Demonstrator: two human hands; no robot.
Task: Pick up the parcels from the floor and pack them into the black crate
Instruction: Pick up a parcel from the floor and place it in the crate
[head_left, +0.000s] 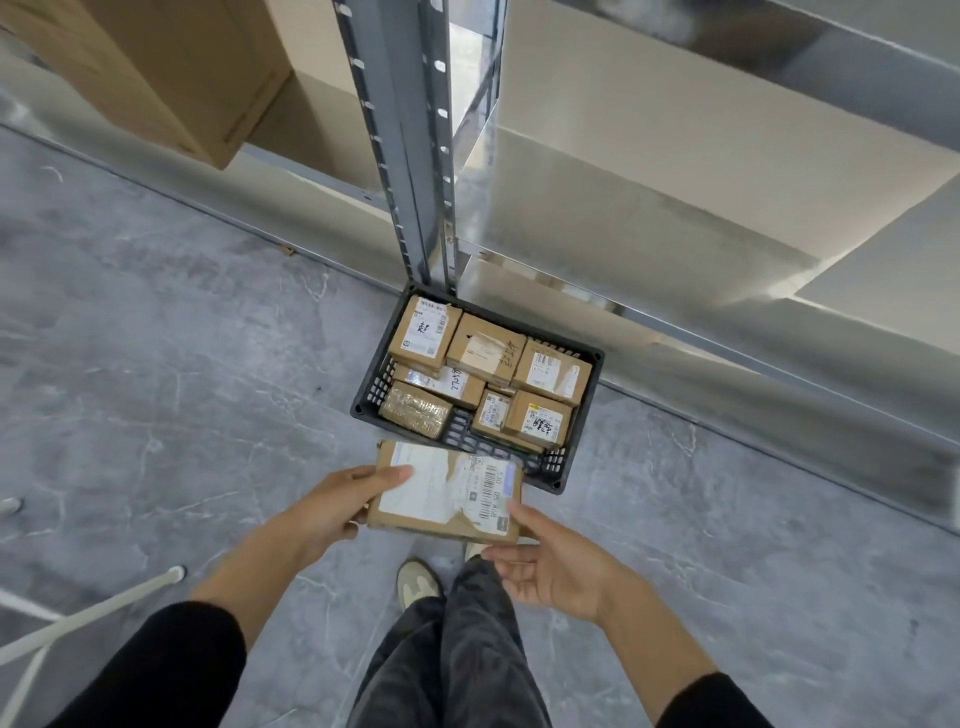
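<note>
A flat brown parcel (448, 491) with a white label and a barcode is held in the air just in front of the black crate's near edge. My left hand (340, 501) grips its left end, thumb on top. My right hand (550, 564) touches its right near corner, with the fingers reaching under it. The black crate (584, 431) stands on the grey floor at the foot of a metal rack post and holds several brown cardboard parcels (485, 345), one of them wrapped in clear tape (414, 410).
A grey metal rack (415, 156) with steel shelves rises behind the crate. A large cardboard box (156, 67) sits on the left shelf. White frame legs (93, 608) stand at the lower left. My legs and shoes (418, 582) are below the parcel.
</note>
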